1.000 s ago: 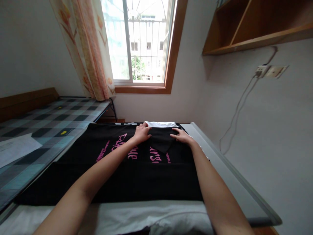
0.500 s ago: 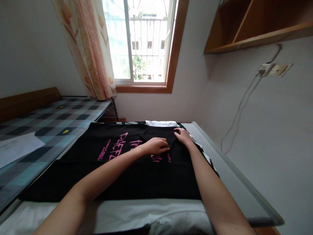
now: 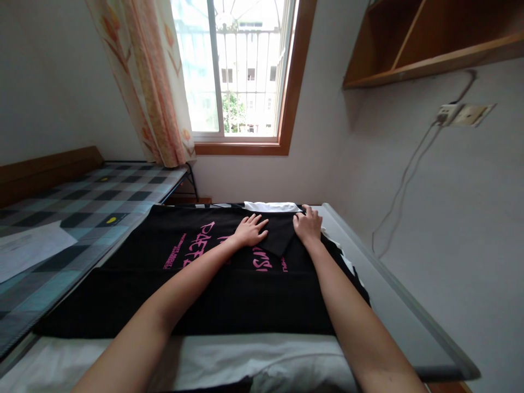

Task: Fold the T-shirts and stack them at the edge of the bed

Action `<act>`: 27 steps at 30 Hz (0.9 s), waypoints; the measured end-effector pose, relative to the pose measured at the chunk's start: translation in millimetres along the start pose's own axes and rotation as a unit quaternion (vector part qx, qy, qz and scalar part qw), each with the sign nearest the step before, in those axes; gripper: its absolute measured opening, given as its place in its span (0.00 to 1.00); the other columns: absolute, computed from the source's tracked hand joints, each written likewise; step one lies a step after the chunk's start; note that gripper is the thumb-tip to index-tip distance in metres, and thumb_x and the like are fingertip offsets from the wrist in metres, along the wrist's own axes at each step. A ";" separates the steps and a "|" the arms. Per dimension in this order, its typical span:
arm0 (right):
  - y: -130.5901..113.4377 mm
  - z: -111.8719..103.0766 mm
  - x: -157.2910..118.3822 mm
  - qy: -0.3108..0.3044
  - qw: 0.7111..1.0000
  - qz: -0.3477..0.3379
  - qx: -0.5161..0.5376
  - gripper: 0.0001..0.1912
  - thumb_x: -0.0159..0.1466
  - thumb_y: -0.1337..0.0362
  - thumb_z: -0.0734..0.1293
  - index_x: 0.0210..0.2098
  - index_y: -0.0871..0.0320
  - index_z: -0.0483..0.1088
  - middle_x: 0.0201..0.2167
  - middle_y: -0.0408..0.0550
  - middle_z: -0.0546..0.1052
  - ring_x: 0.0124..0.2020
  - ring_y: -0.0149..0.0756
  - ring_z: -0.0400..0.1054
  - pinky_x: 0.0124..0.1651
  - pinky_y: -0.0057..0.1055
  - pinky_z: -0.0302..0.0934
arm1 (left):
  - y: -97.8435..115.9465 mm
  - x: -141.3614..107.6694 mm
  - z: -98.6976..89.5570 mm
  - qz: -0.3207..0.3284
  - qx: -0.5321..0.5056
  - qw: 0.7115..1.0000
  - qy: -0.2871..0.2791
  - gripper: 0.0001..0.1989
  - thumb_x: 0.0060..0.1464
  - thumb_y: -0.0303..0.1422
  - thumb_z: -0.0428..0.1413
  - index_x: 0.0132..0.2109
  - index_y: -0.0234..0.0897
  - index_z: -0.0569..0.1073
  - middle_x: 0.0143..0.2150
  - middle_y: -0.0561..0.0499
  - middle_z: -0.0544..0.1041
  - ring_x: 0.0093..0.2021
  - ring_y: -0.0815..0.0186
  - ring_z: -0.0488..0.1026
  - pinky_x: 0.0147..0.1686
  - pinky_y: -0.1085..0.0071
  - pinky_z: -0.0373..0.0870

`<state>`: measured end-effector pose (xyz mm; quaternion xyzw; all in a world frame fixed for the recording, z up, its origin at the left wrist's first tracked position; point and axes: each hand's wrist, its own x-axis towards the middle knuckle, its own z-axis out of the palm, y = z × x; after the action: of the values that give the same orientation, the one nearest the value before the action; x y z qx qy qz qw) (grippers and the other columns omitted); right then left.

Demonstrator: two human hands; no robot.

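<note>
A black T-shirt with pink lettering lies spread out in front of me. Its sleeve is folded inward over the front, covering part of the print. My left hand rests palm down on the shirt at the left of this folded part, fingers spread. At the far right corner of the shirt, my right hand presses on the folded edge with its fingers apart and slightly bent. No lifted cloth shows in either hand.
White cloth lies along the near side, and a white strip shows beyond the shirt. The grey-edged board extends right. Left stands a checked bed with paper sheets. A shelf and cable are on the right wall.
My left hand has moved left and opened flat on the cloth. The sleeve it was at now lies folded down. My right hand has shifted slightly and its fingers reach farther over the edge.
</note>
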<state>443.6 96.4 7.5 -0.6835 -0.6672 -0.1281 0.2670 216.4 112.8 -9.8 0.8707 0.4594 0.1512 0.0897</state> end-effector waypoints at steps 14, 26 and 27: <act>-27.2 19.5 -1.2 -0.279 0.958 -0.054 -0.032 0.37 0.68 0.41 0.44 0.69 0.54 0.49 0.70 0.48 0.48 0.70 0.42 0.40 0.68 0.47 0.32 | 6.5 3.8 -2.0 -0.067 0.094 0.993 -0.038 0.41 0.57 0.60 0.37 0.70 0.42 0.50 0.72 0.44 0.48 0.71 0.53 0.42 0.67 0.56 0.40; -16.8 11.2 -8.4 -0.191 0.977 -0.013 -0.088 0.39 0.69 0.44 0.41 0.68 0.62 0.51 0.70 0.56 0.48 0.70 0.47 0.36 0.67 0.54 0.24 | 8.3 2.5 1.1 -0.080 0.109 0.991 -0.022 0.43 0.55 0.62 0.35 0.69 0.43 0.52 0.71 0.42 0.49 0.71 0.54 0.42 0.66 0.52 0.39; -18.0 11.1 -9.0 -0.197 0.977 -0.012 -0.086 0.39 0.68 0.43 0.41 0.68 0.62 0.50 0.70 0.55 0.48 0.70 0.47 0.36 0.67 0.54 0.24 | 8.6 2.2 1.2 -0.081 0.109 0.991 -0.023 0.42 0.56 0.62 0.35 0.69 0.43 0.53 0.71 0.42 0.49 0.71 0.54 0.42 0.66 0.52 0.39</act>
<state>423.3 94.2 -2.9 -0.7075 -0.7015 -0.0509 0.0688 224.6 109.8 -8.0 0.8387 0.5395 0.0726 0.0167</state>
